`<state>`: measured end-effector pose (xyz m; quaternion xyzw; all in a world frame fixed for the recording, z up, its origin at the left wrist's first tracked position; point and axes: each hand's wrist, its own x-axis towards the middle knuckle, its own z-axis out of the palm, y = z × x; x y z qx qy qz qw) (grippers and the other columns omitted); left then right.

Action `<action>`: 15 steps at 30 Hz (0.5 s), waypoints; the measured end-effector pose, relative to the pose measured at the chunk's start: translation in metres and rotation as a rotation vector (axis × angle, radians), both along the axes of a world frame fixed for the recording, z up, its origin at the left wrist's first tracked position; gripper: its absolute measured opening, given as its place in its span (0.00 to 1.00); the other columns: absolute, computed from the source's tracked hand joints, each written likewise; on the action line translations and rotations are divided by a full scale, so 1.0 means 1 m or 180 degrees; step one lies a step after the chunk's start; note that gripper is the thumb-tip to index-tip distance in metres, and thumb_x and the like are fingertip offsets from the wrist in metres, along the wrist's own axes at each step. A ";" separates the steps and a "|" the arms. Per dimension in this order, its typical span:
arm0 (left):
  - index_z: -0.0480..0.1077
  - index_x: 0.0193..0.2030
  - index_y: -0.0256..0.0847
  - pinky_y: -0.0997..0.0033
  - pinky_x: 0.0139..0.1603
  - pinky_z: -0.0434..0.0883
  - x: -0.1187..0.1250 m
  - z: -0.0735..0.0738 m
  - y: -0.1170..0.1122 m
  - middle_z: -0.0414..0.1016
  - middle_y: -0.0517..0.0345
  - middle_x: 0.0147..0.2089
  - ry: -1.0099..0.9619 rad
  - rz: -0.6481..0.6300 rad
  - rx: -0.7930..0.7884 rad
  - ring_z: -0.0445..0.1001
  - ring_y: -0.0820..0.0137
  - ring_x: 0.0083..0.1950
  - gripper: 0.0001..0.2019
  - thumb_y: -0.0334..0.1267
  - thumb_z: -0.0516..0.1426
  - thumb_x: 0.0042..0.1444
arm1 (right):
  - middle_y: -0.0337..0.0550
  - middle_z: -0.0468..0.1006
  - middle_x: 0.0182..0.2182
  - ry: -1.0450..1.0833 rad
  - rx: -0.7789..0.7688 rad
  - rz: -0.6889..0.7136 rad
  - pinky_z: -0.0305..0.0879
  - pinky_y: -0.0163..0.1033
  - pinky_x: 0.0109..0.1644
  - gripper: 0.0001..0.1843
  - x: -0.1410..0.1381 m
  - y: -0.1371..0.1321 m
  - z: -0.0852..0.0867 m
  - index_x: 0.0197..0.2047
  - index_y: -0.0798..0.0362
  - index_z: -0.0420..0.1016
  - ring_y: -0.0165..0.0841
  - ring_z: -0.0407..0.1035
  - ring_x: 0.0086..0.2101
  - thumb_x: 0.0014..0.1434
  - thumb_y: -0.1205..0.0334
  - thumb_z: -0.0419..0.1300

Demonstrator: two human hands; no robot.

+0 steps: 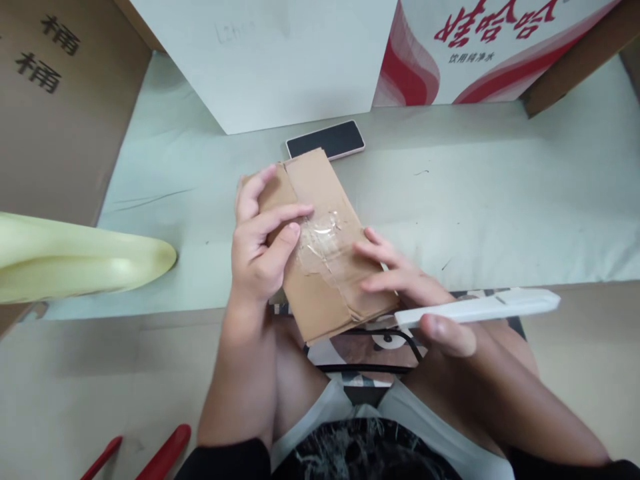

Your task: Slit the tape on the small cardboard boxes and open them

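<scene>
A small cardboard box (320, 293) is held tilted above my lap. My left hand (257, 250) grips its left side, with the thumb and index finger on the upper face next to a crumpled patch of clear tape (325, 235). In my right hand (413, 285) is a white utility knife (485, 307), lying between thumb and palm. Its blade end points left, close to the box's lower right corner. Two or more fingers of the right hand also rest on the box's right part. The underside of the box is hidden.
A phone (327, 140) lies behind the box on the pale green cloth (475, 200). White cartons (295, 60) stand along the back, and a large brown carton (55, 120) is at left. A pale yellow rounded object (90, 260) juts in from the left; red handles (165, 453) show at lower left.
</scene>
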<state>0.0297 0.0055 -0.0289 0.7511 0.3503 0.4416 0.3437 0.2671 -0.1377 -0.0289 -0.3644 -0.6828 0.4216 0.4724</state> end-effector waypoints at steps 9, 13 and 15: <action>0.84 0.43 0.54 0.40 0.85 0.56 -0.030 -0.026 0.037 0.67 0.67 0.76 -0.0380 0.0295 0.0097 0.57 0.46 0.82 0.23 0.69 0.65 0.56 | 0.45 0.73 0.68 0.1694 -0.2059 -0.1067 0.66 0.58 0.70 0.36 -0.006 0.019 -0.028 0.56 0.40 0.72 0.48 0.67 0.67 0.63 0.22 0.46; 0.83 0.45 0.57 0.41 0.86 0.55 -0.028 -0.038 0.045 0.68 0.66 0.74 -0.0720 0.0592 0.0237 0.56 0.48 0.82 0.21 0.68 0.65 0.56 | 0.47 0.80 0.52 0.2176 -0.2866 -0.0667 0.72 0.55 0.58 0.39 -0.021 0.028 -0.031 0.57 0.43 0.72 0.45 0.75 0.48 0.58 0.21 0.53; 0.83 0.47 0.56 0.43 0.86 0.53 -0.024 -0.041 0.043 0.68 0.64 0.75 -0.0865 0.0654 0.0292 0.54 0.49 0.83 0.21 0.65 0.66 0.58 | 0.46 0.81 0.49 0.2316 -0.2818 -0.0785 0.72 0.54 0.56 0.39 -0.024 0.031 -0.031 0.56 0.43 0.70 0.44 0.75 0.46 0.57 0.21 0.52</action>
